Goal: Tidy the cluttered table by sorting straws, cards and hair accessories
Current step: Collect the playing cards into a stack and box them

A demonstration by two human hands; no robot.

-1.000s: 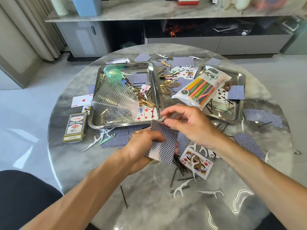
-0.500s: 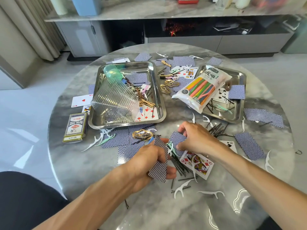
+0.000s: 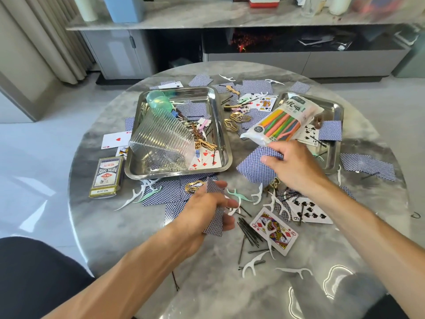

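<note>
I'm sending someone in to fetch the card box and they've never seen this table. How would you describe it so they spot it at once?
Start at the larger steel tray on the left of the round marble table. Just off that tray's near-left corner lies the card box, flat on the tabletop. It is the only closed carton there, printed green and gold with a red emblem, unlike the loose blue-backed cards around it.

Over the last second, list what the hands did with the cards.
The right hand came down beside the left, then moved back up toward the straw packet, now holding face-down cards. The left hand kept gripping its card stack. Both trays stayed put.
</note>
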